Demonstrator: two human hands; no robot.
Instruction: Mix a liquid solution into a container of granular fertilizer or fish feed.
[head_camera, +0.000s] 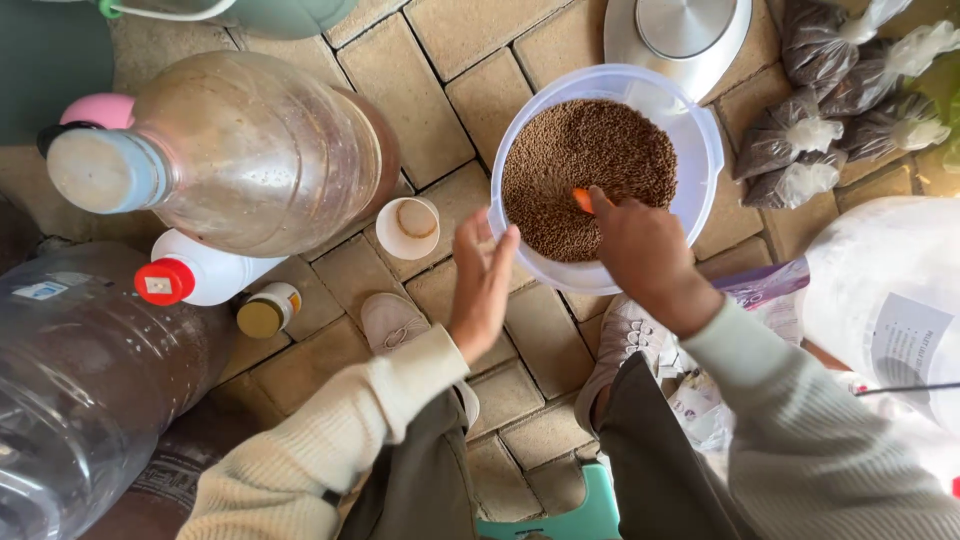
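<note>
The right hand reaches over the near rim of a clear plastic bowl filled with small brown pellets, its fingers closed on an orange scoop whose tip is dug into the pellets. The bowl sits on the paved floor at about 12 o'clock from the person's knees. The left hand hovers open, fingers spread, holding nothing, just outside the bowl's rim at 8 o'clock, close to it.

At 9 o'clock of that hand stands a small white cup, with a large brownish bottle lying beyond it. Filled pellet bags lie at 2 o'clock of the bowl, well apart. A metal lid touches the bowl's far edge. Bare paving lies between cup and bowl.
</note>
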